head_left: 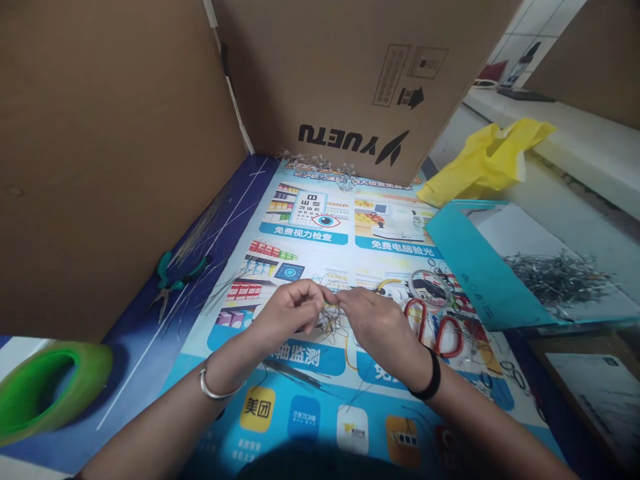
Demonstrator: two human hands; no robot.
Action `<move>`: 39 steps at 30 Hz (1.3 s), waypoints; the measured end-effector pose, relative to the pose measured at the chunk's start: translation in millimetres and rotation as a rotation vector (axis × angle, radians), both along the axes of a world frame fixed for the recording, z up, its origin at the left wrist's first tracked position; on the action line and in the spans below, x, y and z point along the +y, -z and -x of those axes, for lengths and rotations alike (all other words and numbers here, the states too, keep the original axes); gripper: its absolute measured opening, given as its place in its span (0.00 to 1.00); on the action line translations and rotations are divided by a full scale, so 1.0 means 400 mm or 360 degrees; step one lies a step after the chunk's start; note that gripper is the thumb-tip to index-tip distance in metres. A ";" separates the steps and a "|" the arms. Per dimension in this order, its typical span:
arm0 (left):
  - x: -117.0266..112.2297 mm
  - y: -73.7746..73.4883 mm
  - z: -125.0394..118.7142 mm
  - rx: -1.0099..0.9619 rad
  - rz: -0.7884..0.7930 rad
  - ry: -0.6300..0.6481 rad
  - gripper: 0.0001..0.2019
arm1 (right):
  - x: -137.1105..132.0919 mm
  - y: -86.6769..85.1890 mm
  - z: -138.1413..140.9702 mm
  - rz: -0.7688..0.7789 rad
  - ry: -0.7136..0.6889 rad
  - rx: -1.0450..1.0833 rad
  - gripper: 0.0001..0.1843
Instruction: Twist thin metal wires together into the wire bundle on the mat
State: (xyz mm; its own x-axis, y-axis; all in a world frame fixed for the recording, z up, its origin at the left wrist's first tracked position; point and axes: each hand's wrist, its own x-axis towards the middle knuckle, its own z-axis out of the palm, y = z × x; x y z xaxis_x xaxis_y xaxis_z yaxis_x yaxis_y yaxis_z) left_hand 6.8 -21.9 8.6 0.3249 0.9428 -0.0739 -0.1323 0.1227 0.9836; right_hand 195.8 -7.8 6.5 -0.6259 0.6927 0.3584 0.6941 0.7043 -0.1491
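Left hand [295,308] beside right hand [377,321] — wires [330,325] below; scissors [439,339] nearby.

I have both forearms [493,420] angled inward, left hand [290,310] curled, right hand [380,323] back-up, their fingertips [346,300] bunched close together.

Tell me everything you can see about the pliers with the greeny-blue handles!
The pliers have two teal handles with dark parts, and grey jaws that look like metal. The handles are spread apart, and the nose points roughly toward the person. They lie on the dark blue surface, near the left cardboard panel. Thin wires lie close by; whether any touch them is hard to tell. Neither the left hand nor the right hand touches them.
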 end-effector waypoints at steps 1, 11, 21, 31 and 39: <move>0.000 0.006 0.000 -0.0039 0.0033 0.0006 0.10 | -0.002 -0.001 0.001 -0.0005 0.0019 -0.0033 0.11; 0.013 0.006 0.016 -0.0082 0.0099 0.0092 0.10 | -0.010 -0.029 0.008 -0.0034 -0.0004 0.0031 0.12; 0.013 -0.009 0.016 0.0196 0.0208 0.0112 0.12 | -0.003 -0.040 0.004 0.0233 -0.0019 0.0262 0.10; -0.001 -0.035 -0.001 0.0527 -0.0102 0.0041 0.03 | -0.014 -0.056 -0.002 0.0321 -0.0121 0.0426 0.09; -0.018 -0.024 -0.010 0.1077 -0.1028 -0.0054 0.08 | -0.027 -0.058 0.013 0.0182 -0.0219 0.0406 0.12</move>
